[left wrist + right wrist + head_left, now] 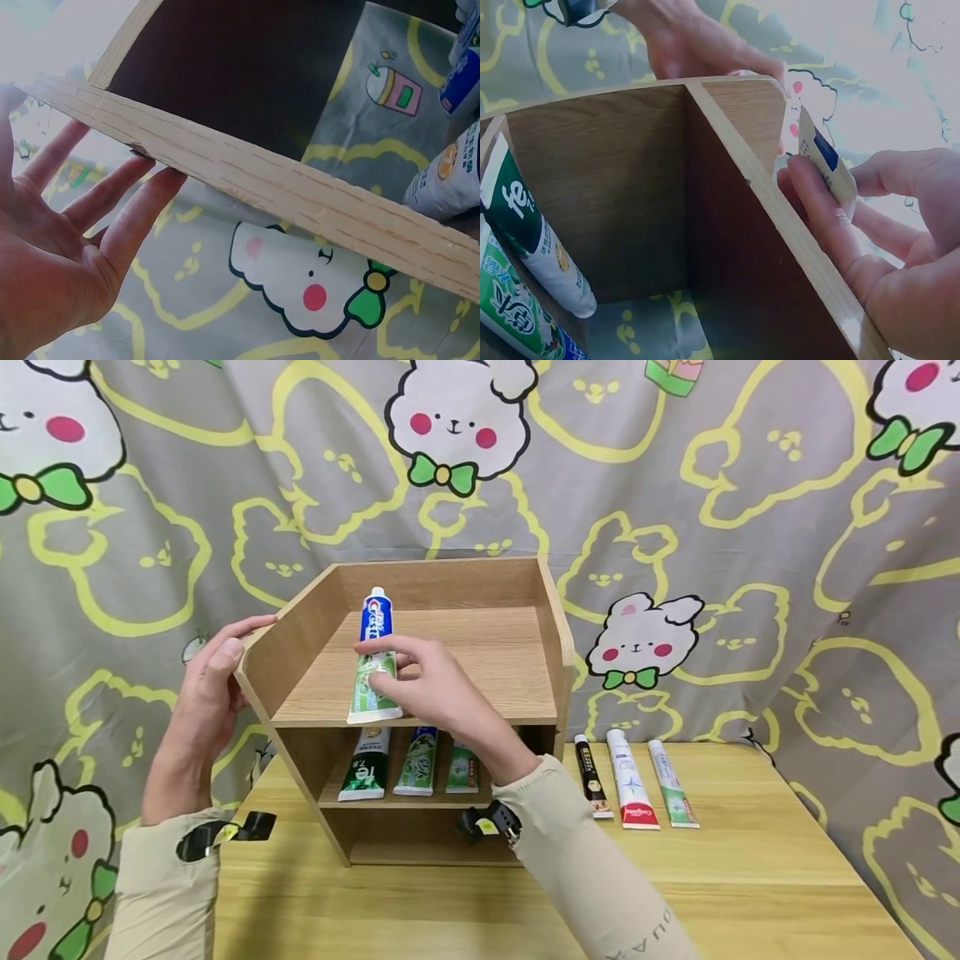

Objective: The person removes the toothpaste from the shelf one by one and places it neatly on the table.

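Green-and-blue toothpaste tube (pixel 367 664): pinched by the right hand (pixel 431 681) over the top shelf (pixel 480 660), near its front edge. Left hand (pixel 210 685): fingers apart, touching the left panel (pixel 292 643). Caution: a weak pinch could drop the tube past the front edge.

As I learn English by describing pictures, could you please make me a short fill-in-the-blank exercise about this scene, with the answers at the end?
1. The right hand holds a tube with the brand name ____.
2. Of the left and right sides of the shelf, the left hand touches the ____ one.
3. To the right of the shelf, ____ tubes lie on the table.
4. The Colgate tube lies ____ the other two there.

Missing words: Crest; left; three; between.
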`<state>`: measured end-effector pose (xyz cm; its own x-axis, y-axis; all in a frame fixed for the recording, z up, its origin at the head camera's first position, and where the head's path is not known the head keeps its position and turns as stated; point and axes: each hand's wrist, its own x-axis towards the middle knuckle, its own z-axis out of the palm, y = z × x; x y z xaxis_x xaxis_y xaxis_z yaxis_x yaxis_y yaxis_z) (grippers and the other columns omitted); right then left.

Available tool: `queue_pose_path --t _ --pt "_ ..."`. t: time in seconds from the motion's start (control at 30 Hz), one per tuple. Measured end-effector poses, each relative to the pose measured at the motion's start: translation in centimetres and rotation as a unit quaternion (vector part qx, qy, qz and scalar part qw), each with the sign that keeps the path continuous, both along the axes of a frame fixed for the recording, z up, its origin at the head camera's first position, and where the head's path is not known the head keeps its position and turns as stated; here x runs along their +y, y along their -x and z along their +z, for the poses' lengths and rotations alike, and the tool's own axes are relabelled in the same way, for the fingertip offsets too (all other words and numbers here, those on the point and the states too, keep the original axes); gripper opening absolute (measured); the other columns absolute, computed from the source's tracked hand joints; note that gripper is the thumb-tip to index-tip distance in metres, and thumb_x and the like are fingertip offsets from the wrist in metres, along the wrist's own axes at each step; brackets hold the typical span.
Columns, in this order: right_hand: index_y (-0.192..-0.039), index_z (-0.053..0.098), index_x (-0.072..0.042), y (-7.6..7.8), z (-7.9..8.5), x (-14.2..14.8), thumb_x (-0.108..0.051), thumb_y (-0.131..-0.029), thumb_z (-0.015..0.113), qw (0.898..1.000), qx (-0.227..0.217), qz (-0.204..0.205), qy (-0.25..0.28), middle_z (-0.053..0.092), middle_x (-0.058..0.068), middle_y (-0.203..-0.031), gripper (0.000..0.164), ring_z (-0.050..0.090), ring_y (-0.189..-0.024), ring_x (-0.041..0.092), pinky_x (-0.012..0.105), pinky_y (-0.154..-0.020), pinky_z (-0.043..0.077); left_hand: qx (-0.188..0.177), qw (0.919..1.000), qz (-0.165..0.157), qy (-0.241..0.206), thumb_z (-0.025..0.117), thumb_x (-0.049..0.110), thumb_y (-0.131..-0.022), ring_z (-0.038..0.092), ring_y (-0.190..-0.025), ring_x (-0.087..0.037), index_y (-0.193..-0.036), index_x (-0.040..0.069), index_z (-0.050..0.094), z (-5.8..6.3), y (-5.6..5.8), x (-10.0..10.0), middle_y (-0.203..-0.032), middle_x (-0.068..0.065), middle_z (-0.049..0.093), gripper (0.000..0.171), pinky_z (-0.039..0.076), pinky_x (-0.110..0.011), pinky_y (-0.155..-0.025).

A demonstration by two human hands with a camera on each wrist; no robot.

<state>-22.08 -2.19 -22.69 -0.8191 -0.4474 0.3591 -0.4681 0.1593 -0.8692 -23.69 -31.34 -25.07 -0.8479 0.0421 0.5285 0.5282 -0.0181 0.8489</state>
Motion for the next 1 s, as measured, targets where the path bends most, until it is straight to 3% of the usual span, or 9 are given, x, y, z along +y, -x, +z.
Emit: queue_pose_path --t 0.2,0.37,0.63,1.0 --pt "-0.139 0.065 -0.021 -1.0 -0.6 0.8 -0.010 -0.096 0.066 0.998 -0.006 0.017 0.052 0.058 -0.001 -0.138 0.044 0.067 -0.102 0.021 0.028 -0.069 0.055 0.003 0.9998 -0.012 -0.014 0.048 0.029 -0.102 0.066 -0.083 -0.021 -0.142 0.006 0.059 -0.3 0.0 0.0 -0.120 -0.018 0.058 0.047 0.059 -0.030 -0.059" --pt "-0.143 0.062 -0.025 -2.0 -1.0 1.8 -0.009 -0.097 0.065 0.995 -0.017 0.035 0.090 0.054 0.003 -0.139 0.048 0.071 -0.104 0.022 0.034 -0.078 0.059 0.004 0.9997 -0.017 -0.019 0.050 0.031 -0.101 0.064 -0.086 -0.023 -0.143 0.006 0.058 -0.4 0.0 0.0 -0.123 -0.019 0.056 0.049 0.058 -0.031 -0.060" --pt "-0.143 0.062 -0.025 -3.1 -2.1 3.6 -0.007 -0.098 0.065 0.987 -0.004 0.049 0.153 0.054 0.003 -0.140 0.048 0.073 -0.101 0.023 0.038 -0.077 0.060 0.001 0.9997 -0.016 -0.020 0.053 0.031 -0.100 0.064 -0.085 -0.023 -0.143 0.006 0.058 -0.2 0.3 -0.1 -0.122 -0.018 0.057 0.050 0.057 -0.029 -0.059" --pt "-0.145 0.060 -0.021 -4.1 -3.4 5.7 -0.002 -0.097 0.065 0.987 0.021 0.042 0.155 0.053 0.002 -0.147 0.052 0.072 -0.107 0.023 0.040 -0.076 0.061 0.002 0.9997 -0.014 -0.021 0.054 0.031 -0.099 0.066 -0.085 -0.022 -0.142 0.005 0.059 -0.1 0.3 -0.1 -0.121 -0.018 0.058 0.050 0.057 -0.029 -0.060"
